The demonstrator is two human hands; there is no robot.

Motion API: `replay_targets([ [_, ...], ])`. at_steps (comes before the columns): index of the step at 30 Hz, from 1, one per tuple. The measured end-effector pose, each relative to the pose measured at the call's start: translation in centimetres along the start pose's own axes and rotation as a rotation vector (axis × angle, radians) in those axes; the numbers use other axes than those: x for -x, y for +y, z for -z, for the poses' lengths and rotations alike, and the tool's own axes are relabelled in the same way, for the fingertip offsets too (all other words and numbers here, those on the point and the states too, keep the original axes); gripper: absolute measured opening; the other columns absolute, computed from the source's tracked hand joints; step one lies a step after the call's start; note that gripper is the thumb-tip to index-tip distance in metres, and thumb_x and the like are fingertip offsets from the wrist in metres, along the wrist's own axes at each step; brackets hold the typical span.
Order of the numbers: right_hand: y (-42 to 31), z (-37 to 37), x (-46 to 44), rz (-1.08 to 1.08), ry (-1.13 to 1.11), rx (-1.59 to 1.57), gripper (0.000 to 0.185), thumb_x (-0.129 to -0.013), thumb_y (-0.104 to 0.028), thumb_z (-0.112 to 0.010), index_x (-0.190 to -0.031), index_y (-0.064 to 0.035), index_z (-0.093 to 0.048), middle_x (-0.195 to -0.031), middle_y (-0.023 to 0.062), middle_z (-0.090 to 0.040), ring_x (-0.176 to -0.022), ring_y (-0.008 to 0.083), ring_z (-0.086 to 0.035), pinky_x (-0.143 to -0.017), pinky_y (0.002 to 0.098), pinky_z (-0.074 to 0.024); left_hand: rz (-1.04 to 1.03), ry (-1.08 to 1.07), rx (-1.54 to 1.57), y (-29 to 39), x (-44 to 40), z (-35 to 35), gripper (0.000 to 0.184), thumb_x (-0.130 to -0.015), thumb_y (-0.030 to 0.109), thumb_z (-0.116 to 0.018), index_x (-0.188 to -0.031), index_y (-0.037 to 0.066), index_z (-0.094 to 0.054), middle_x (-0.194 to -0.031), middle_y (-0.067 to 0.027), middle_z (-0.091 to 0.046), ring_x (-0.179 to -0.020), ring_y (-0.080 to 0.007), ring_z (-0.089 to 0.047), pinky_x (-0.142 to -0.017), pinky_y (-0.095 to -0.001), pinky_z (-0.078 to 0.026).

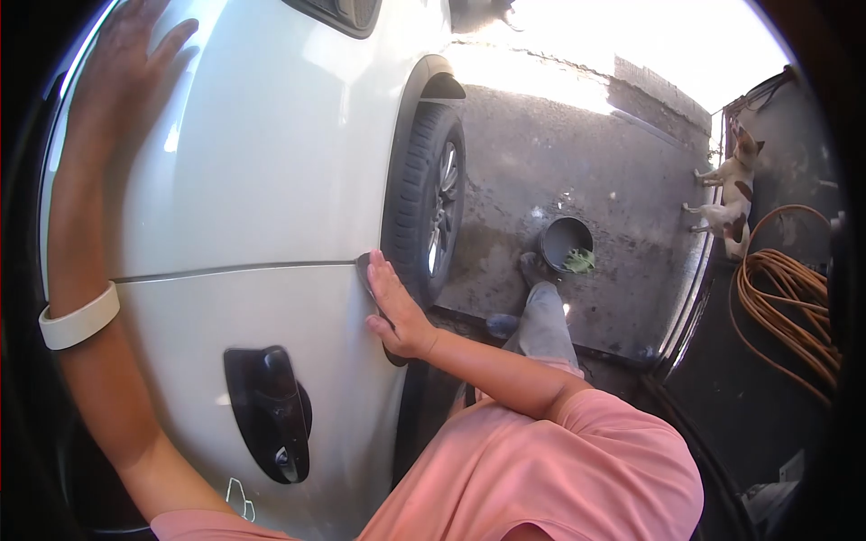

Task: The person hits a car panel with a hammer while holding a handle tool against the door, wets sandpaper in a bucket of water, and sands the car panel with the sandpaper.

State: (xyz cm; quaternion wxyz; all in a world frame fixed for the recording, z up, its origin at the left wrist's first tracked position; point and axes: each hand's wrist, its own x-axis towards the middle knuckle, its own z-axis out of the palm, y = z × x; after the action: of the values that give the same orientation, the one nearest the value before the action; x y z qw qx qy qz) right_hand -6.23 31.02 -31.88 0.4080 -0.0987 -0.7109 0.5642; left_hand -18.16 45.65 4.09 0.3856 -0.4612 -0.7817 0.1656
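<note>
Our left hand (133, 50) is open, thumb spread, fingertips cut off by the frame, on or just over the upper edge of a white car (244, 180). Our right hand (398, 311) is open too, fingers straight, at the car's lower edge beside the wheel (433, 198). A black door handle (266, 410) sits between our arms; a bucket (564, 234) with green leaves (579, 261) stands by our shoe (534, 268).

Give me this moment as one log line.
left hand: open, at car | right hand: open, at car's edge by wheel | bucket: on ground | dog: near coil
</note>
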Motion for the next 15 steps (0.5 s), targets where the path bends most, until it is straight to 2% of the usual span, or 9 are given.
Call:
replay_targets([
  [3, -2.2, 0.0, -1.0, 0.050, -0.015, -0.087, 0.080, -0.094, -0.023, -0.054, -0.158, 0.0033, -0.013, -0.164, 0.0279, -0.008, -0.154, 0.0417, -0.007, -0.124, 0.0494, -0.0078, -0.013, 0.004, 0.000, 0.0, 0.0, -0.1, 0.048, -0.098, 0.027, -0.061, -0.141, 0.010, -0.051, -0.153, -0.0098, -0.042, -0.145, -0.0252, -0.034, -0.123, -0.0399, -0.027],
  [6, -0.6, -0.2, -0.5, 0.093, -0.044, 0.002, 0.079, -0.094, -0.023, -0.053, -0.158, 0.0035, -0.013, -0.164, 0.0281, -0.008, -0.154, 0.0420, -0.006, -0.124, 0.0496, -0.0078, -0.013, 0.012, 0.004, 0.0, 0.1, 0.0, 0.047, -0.098, 0.027, -0.062, -0.141, 0.010, -0.051, -0.153, -0.0099, -0.042, -0.145, -0.0253, -0.034, -0.123, -0.0399, -0.027],
  [10, -0.3, -0.6, -0.2, -0.033, 0.054, -0.061, 0.079, -0.095, -0.024, -0.051, -0.159, 0.0003, -0.011, -0.166, 0.0249, -0.005, -0.155, 0.0379, -0.002, -0.124, 0.0472, -0.0052, -0.028, 0.031, 0.016, -0.1, 0.1, -0.2, 0.047, -0.098, 0.026, -0.062, -0.140, 0.010, -0.052, -0.153, -0.0099, -0.042, -0.145, -0.0256, -0.035, -0.123, -0.0399, -0.027],
  [15, -0.3, -0.4, -3.4, -0.089, 0.155, -0.059, 0.077, -0.098, -0.026, -0.049, -0.159, 0.0009, -0.011, -0.167, 0.0234, -0.002, -0.155, 0.0374, 0.000, -0.124, 0.0462, -0.0034, -0.041, 0.037, 0.021, -0.3, -0.3, -0.5, 0.046, -0.097, 0.026, -0.062, -0.140, 0.010, -0.052, -0.153, -0.0100, -0.042, -0.144, -0.0258, -0.035, -0.123, -0.0399, -0.027],
])
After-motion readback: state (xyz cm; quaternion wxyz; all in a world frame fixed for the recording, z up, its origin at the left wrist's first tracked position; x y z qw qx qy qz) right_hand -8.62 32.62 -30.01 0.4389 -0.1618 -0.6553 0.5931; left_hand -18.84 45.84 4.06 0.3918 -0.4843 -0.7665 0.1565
